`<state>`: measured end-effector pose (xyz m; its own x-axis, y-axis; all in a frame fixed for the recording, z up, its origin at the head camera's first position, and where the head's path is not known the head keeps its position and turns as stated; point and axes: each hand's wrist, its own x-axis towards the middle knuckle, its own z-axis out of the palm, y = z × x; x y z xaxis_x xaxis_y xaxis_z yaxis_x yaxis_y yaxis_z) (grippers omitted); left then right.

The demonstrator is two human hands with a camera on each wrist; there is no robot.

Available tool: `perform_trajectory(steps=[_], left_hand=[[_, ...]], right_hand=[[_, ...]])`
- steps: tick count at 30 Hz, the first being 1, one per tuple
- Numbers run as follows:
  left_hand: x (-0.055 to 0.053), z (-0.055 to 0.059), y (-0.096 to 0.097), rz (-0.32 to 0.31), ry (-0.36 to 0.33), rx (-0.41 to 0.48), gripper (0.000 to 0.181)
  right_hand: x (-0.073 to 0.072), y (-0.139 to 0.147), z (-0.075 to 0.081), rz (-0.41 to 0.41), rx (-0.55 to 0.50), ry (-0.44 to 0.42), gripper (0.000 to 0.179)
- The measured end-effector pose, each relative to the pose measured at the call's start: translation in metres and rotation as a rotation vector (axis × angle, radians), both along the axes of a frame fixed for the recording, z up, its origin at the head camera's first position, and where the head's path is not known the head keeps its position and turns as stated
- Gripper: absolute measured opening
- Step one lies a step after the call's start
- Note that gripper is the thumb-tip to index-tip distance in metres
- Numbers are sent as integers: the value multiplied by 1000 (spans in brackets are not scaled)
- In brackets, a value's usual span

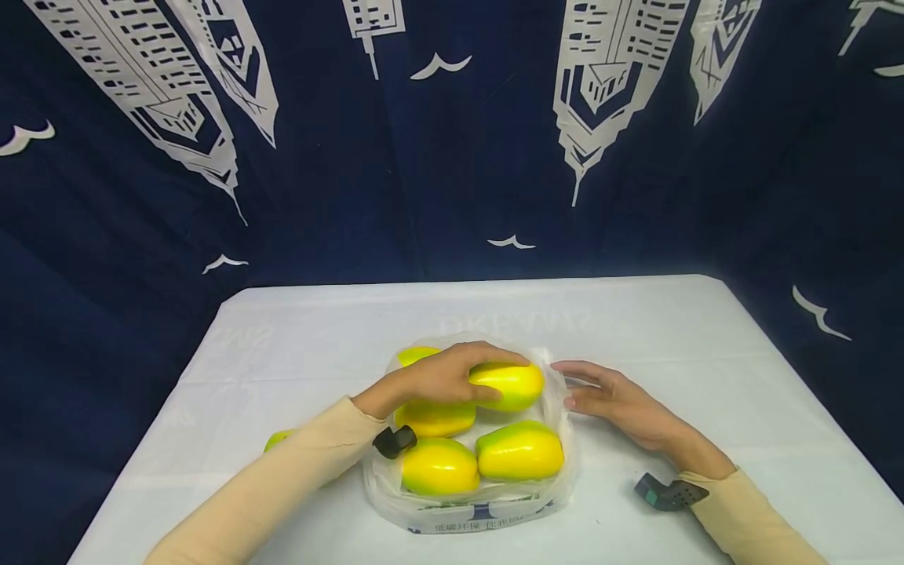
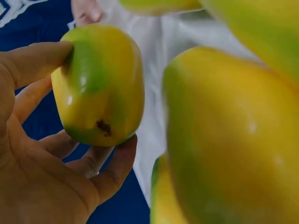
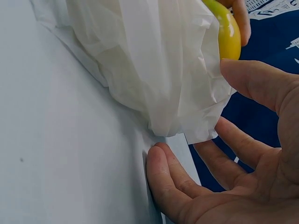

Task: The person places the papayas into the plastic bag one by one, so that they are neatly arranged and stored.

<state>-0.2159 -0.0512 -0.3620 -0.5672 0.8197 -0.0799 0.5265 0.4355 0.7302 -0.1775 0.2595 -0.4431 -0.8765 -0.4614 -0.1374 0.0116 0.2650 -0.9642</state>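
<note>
My left hand [image 1: 441,375] grips a yellow-green mango [image 1: 510,386] at the right back of a white plastic bag [image 1: 487,514]. In the left wrist view the thumb lies on one side of this mango [image 2: 100,88] and the fingers curl round the other. Several more mangoes sit in the bag, among them a front right mango [image 1: 520,451] and a front left mango [image 1: 439,467]. Beside the bag's right rim is my right hand [image 1: 621,404], its fingers loosely bent. In the right wrist view its thumb is close to the bag's crumpled edge [image 3: 205,88]; contact is unclear.
Another mango [image 1: 278,439] lies on the table left of the bag, mostly hidden by my left sleeve. A white cloth covers the table [image 1: 297,329]. Behind its far edge hangs a dark blue curtain [image 1: 424,173] with white building prints.
</note>
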Motion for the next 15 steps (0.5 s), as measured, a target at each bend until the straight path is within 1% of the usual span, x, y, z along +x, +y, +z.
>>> perform_trajectory(steps=[4,11,15], left_hand=[[3,-6,7,3,-15,-35,56],[6,-13,17,18,-21,-56,57],[7,-14,20,22,-11,-84,57]], right_hand=[[0,0,1,15,-4,7,59],[0,1,1,15,4,10,58],[0,1,1,15,0,5,58]])
